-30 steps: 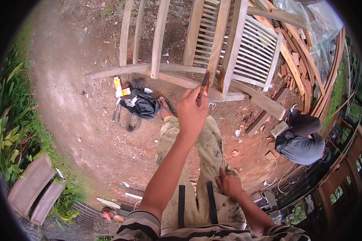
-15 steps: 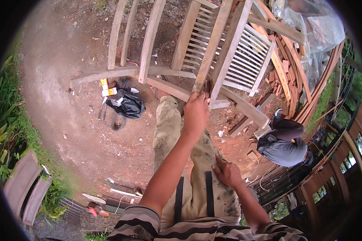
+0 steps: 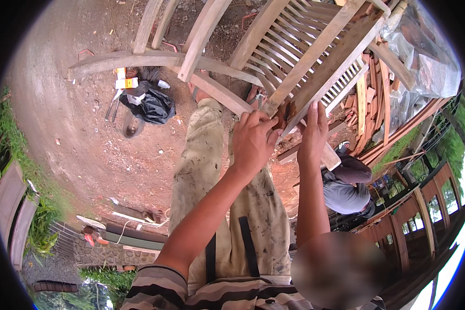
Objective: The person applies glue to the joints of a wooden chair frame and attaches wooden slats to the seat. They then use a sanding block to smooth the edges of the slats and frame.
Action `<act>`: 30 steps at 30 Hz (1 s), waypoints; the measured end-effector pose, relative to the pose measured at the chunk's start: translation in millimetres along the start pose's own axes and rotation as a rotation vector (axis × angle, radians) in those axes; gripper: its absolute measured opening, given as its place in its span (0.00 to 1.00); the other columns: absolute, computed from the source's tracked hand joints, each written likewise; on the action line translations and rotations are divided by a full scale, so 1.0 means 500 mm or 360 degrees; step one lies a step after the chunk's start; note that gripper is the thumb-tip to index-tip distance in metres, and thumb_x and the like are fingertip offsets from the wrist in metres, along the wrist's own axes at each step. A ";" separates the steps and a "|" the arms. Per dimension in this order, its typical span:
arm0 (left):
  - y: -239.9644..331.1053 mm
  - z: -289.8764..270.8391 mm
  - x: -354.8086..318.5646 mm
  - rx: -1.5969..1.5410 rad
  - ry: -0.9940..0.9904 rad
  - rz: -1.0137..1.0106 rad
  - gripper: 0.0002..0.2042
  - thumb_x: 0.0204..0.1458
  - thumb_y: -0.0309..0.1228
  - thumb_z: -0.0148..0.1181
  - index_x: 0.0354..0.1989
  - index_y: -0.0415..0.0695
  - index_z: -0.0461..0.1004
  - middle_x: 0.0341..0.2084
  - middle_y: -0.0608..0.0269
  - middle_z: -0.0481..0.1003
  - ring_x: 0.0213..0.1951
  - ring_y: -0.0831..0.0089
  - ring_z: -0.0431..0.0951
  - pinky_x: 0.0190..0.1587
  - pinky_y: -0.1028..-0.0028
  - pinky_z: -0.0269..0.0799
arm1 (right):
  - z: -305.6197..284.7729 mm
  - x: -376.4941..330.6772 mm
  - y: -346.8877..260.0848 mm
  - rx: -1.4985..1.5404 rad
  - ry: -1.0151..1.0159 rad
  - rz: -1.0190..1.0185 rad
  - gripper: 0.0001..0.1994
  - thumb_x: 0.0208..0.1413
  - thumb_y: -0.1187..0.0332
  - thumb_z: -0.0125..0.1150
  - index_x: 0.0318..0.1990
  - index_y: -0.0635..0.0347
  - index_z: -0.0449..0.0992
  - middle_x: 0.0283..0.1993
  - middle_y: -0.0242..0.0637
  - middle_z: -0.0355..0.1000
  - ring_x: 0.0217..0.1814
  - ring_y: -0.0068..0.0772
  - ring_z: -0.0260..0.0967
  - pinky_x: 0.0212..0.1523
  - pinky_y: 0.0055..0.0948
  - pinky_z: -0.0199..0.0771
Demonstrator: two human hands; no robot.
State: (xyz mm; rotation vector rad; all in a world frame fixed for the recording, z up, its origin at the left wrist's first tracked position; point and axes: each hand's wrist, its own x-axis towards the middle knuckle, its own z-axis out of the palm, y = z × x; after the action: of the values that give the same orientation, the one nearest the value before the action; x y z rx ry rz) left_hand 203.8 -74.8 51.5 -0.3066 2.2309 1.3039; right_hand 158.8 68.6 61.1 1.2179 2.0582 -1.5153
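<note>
A weathered slatted wooden chair (image 3: 315,62) stands tilted in front of me, its long rails running down toward my hands. My left hand (image 3: 253,139) is closed with curled fingers at the lower end of one rail. Beside it, my right hand (image 3: 313,138) lies against the outer side of the neighbouring rail, its fingers stretched along the wood. Between the two rail ends shows a dark reddish-brown patch (image 3: 285,114), too small to make out. My palms are hidden from view.
Curved wooden pieces (image 3: 103,64) stand at the upper left. A black plastic bag (image 3: 155,106) with small boxes lies on the dirt. Reddish planks (image 3: 374,103) and clear plastic sheeting (image 3: 429,72) are piled at right. A person in grey (image 3: 343,194) crouches nearby.
My right hand has come up from my thigh to the chair's rail. The chair's lower rail ends have swung to the right in the view, and my left hand remains at them.
</note>
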 end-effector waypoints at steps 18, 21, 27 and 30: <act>-0.084 -0.034 0.109 0.0073 -0.0557 0.0022 0.31 0.52 0.32 0.75 0.58 0.47 0.59 0.45 0.55 0.82 0.49 0.50 0.83 0.74 0.49 0.56 | 0.029 0.016 -0.022 0.0042 -0.0034 0.0337 0.24 0.74 0.48 0.56 0.57 0.62 0.76 0.47 0.33 0.73 0.46 0.24 0.68 0.48 0.30 0.72; -0.091 -0.032 0.131 -0.0281 -0.0417 -0.0096 0.25 0.54 0.30 0.71 0.56 0.43 0.64 0.39 0.53 0.82 0.45 0.53 0.85 0.60 0.54 0.74 | 0.012 0.021 -0.020 0.0045 -0.0139 0.0379 0.25 0.73 0.47 0.56 0.58 0.62 0.76 0.49 0.34 0.73 0.48 0.25 0.68 0.50 0.32 0.72; -0.170 -0.003 0.277 -0.0209 -0.0175 -0.0414 0.12 0.55 0.31 0.63 0.44 0.36 0.79 0.40 0.44 0.83 0.46 0.50 0.86 0.51 0.56 0.79 | -0.005 0.038 0.029 -0.0045 -0.0151 0.0287 0.26 0.74 0.46 0.56 0.60 0.64 0.75 0.49 0.33 0.72 0.49 0.24 0.67 0.52 0.32 0.70; -0.197 0.066 0.380 0.0073 -0.0274 -0.0550 0.15 0.52 0.33 0.67 0.44 0.37 0.82 0.45 0.40 0.83 0.51 0.48 0.84 0.55 0.57 0.78 | 0.002 0.040 0.053 0.0016 -0.0096 0.0136 0.22 0.72 0.44 0.57 0.50 0.56 0.77 0.37 0.23 0.67 0.32 0.15 0.56 0.29 0.23 0.55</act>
State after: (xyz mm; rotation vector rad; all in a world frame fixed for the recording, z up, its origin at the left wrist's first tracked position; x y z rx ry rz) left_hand 100.1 -83.1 -138.6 -0.5169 1.9560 1.0518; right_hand 167.4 79.1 30.5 1.2320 1.9377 -1.5061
